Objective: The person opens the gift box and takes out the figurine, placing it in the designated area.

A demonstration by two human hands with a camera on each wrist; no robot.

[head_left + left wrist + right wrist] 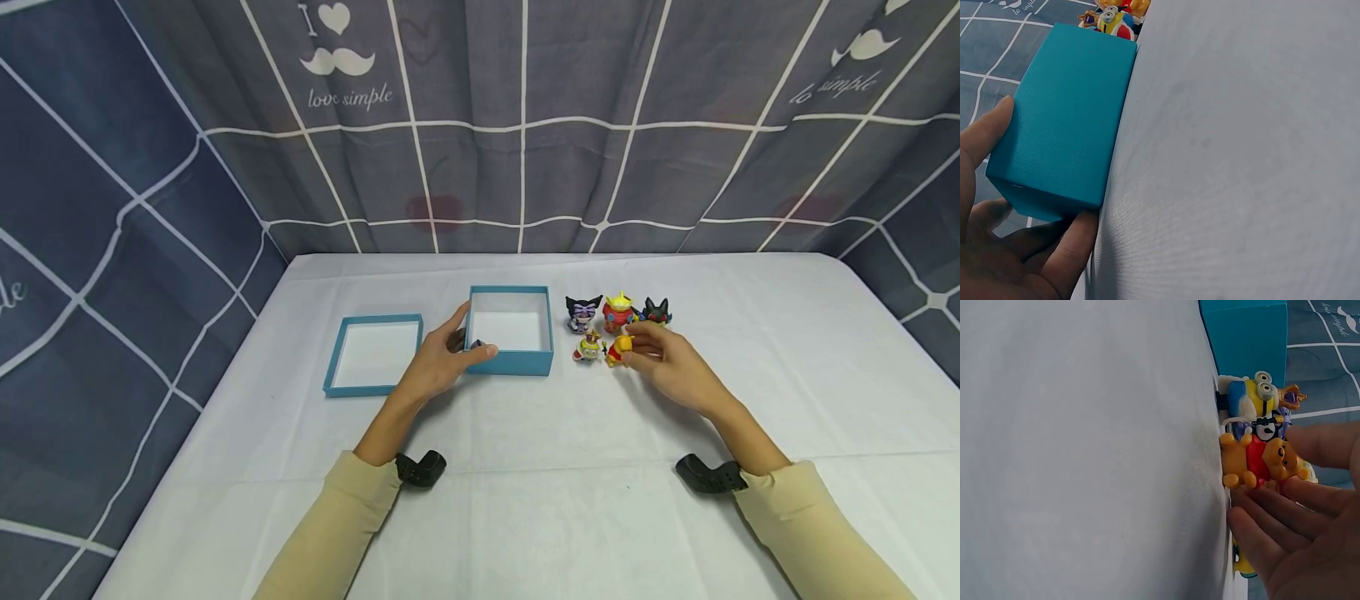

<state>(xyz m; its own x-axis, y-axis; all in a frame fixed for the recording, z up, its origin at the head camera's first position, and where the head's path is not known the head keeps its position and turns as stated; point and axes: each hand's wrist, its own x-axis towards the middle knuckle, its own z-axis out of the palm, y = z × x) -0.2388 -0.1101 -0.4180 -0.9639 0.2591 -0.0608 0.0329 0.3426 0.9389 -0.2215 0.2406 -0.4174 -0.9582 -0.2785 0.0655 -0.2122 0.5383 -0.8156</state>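
Observation:
My left hand (438, 358) holds the near left corner of an open teal box (513, 363) with a white inside, thumb over the front and fingers along the left side. A small dark thing (477, 343) shows beside that thumb; its kind cannot be told. My right hand (675, 367) pinches a yellow bear figurine (1259, 461) in a red shirt by its head, between thumb and fingers. The bear stands on the cloth. Close to it are a crowned minion figurine (588, 347), a black-hooded figurine (582, 315), a yellow-topped red figurine (618, 313) and a dark, pointed-eared figurine (657, 312).
A shallow teal lid (360, 391) with a white inside lies left of the box, partly behind the left hand. White cloth (555, 517) covers the table. Grey curtains (465, 183) with white lines hang behind and at both sides. Each wrist wears a black device (422, 470).

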